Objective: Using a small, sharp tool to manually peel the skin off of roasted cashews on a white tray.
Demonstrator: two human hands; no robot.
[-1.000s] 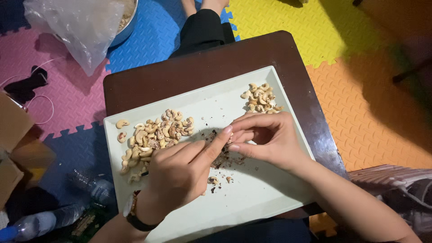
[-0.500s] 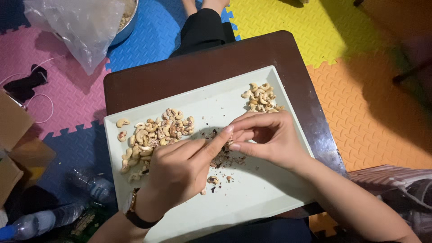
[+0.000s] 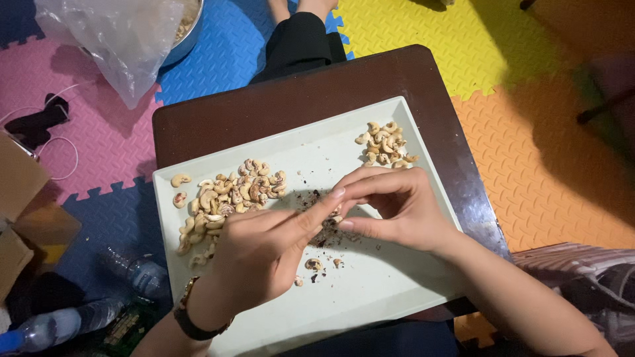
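My left hand (image 3: pixel 264 248) and my right hand (image 3: pixel 397 205) meet over the middle of a white rectangular tray (image 3: pixel 370 291). Their fingertips pinch one cashew nut (image 3: pixel 336 211) between them; it is mostly hidden by the fingers. Dark skin flakes (image 3: pixel 324 238) lie on the tray under the hands. A large heap of cashews with brown skin (image 3: pixel 228 195) fills the tray's left part. A smaller heap of pale cashews (image 3: pixel 385 144) sits at the far right corner. A loose nut (image 3: pixel 313 264) lies near my left hand.
The tray rests on a small dark brown table (image 3: pixel 291 99) on coloured foam floor mats. A clear plastic bag (image 3: pixel 116 39) over a metal bowl lies far left. Plastic bottles (image 3: pixel 135 274) and cardboard (image 3: pixel 26 211) lie at the left. A seated person's legs (image 3: pixel 297 39) show beyond the table.
Both hands stay together over the tray's middle; the fingers shift slightly around the nut. Nothing else has moved.
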